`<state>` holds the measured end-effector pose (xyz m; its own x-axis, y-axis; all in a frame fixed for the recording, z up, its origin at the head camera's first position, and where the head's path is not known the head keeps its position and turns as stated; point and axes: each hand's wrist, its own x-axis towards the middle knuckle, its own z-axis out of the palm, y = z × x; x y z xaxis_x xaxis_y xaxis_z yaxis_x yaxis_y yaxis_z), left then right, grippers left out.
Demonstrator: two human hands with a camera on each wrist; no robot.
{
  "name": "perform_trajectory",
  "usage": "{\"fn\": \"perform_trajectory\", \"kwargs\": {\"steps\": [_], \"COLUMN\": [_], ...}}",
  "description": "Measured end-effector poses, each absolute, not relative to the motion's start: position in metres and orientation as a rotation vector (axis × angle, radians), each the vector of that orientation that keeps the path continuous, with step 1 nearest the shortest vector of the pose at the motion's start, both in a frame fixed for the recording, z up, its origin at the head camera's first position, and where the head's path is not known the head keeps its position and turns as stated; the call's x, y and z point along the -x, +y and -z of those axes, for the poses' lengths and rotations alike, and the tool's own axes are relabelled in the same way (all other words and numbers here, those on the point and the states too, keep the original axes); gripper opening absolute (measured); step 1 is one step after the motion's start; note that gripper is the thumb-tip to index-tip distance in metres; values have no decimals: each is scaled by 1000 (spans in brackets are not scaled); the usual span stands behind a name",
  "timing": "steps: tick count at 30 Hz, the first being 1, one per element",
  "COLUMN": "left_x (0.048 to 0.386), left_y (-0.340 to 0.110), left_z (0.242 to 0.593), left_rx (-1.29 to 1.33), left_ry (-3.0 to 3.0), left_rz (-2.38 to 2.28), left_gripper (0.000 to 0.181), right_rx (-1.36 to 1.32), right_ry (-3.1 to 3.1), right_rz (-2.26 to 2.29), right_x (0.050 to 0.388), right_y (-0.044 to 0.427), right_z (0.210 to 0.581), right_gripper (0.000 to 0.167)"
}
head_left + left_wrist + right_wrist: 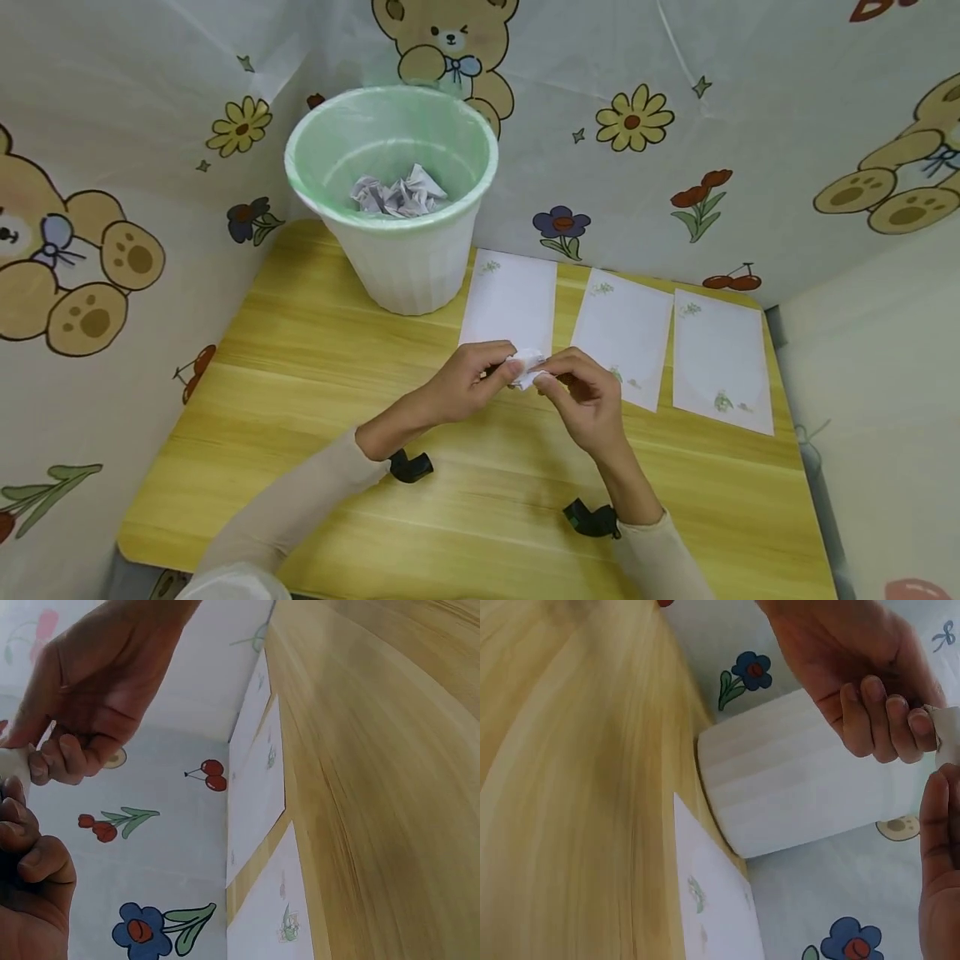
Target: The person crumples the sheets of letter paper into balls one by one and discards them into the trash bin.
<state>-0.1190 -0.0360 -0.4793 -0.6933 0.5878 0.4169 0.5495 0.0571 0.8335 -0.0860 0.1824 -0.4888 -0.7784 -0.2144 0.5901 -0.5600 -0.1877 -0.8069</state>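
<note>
Two bare hands work on one small crumpled piece of white paper [528, 367], held above the front edges of three white rectangular paper sheets; taking that piece as the centre of the clock, with twelve away from the person, the left hand [467, 382] is at nine o'clock and the right hand [588, 398] at about four. Each hand pinches it between thumb and forefinger, tips nearly together, the other fingers curled in. The three sheets, bearing small greenish prints, lie flat in a row on one yellow wood-grain table [300, 325]: the first sheet [513, 296] at twelve o'clock, the second sheet [630, 333] between two and three, the third sheet [720, 358] at three. One white ribbed round bin with a pale green lining [405, 267] stands upright at ten o'clock, holding crumpled greyish-white paper [408, 196] whose overlapping pieces cannot be counted surely. Two black curved devices sit by the wrists, the left device [411, 467] near eight o'clock, the right device [591, 518] at five. Behind, one pale backdrop [562, 75] shows three printed bears and two yellow flowers.
</note>
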Motion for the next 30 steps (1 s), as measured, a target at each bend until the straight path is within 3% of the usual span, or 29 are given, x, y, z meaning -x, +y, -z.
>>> {"fn": "perform_trajectory", "kwargs": {"steps": [8, 19, 30], "left_x": [121, 118, 119], "left_y": [-35, -35, -31], "left_z": [475, 475, 478], "left_rx": [-1273, -1376, -1462], "left_ry": [2286, 2363, 2561], "left_rz": [-1722, -1590, -1434], "left_gripper": [29, 30, 16], "right_rx": [-733, -656, -560], "right_ry": [-2027, -2041, -2033], "right_rz": [-2260, -2377, -2485], "right_x": [79, 79, 85], "right_y": [186, 183, 186], "right_z": [478, 472, 467], "right_gripper": [37, 7, 9]}}
